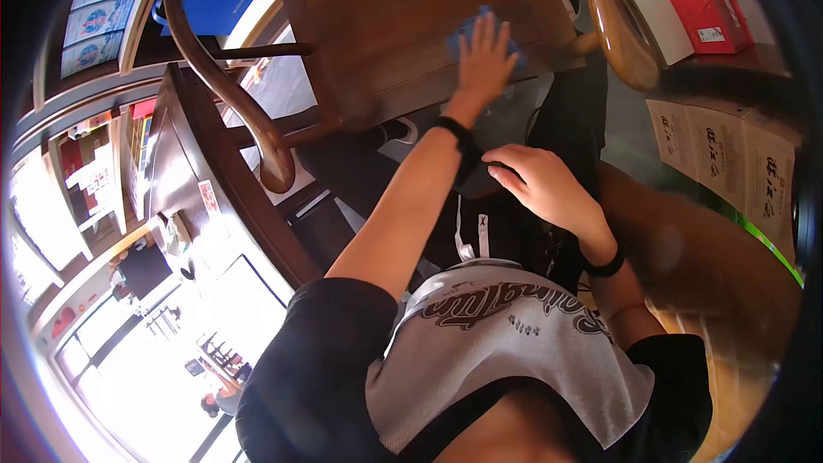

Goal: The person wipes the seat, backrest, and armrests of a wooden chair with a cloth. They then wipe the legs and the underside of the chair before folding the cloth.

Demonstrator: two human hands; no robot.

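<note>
My left hand [486,64] reaches forward over the wooden chair seat [377,26]. Its outstretched fingers press a blue cloth [463,33] against the seat, and the cloth's edges show around them. A black band [454,127] circles the left wrist. Close to my body, my right hand [549,184] hovers by the left forearm, loosely curved, with thumb and fingers apart. Nothing shows in it, though part of its palm is hidden. Another black band [605,264] is on that wrist.
Curved wooden armrests flank the seat, one at left [219,77] and one at right [619,26]. A red box [710,17] and brown printed cartons [720,150] stand at right. Blue-and-white packs [99,17] lie upper left, above a dark wooden cabinet [184,129].
</note>
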